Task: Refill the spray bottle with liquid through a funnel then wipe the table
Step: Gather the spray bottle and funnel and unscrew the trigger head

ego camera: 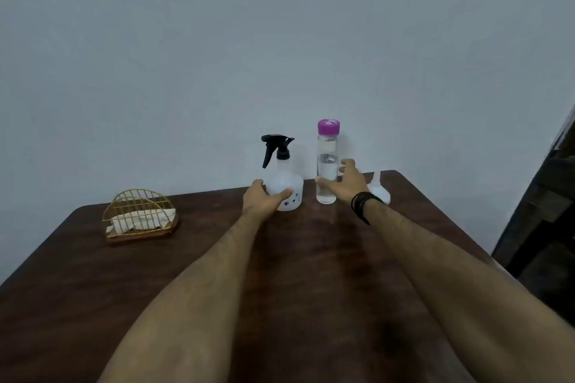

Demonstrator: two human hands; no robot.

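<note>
A translucent white spray bottle [286,186] with a black trigger head stands upright at the far middle of the dark wooden table [155,274]. My left hand [264,196] is wrapped around its lower body. Just to its right stands a tall clear bottle [327,165] with a purple cap, partly full of clear liquid. My right hand [345,183] cups its lower half, thumb on the left side and fingers on the right. A white funnel [379,191] sits on the table behind my right wrist, partly hidden by it.
A gold wire napkin holder [140,218] holding white tissues stands at the far left of the table. A plain wall rises right behind the bottles. A dark piece of furniture [541,227] stands past the table's right edge.
</note>
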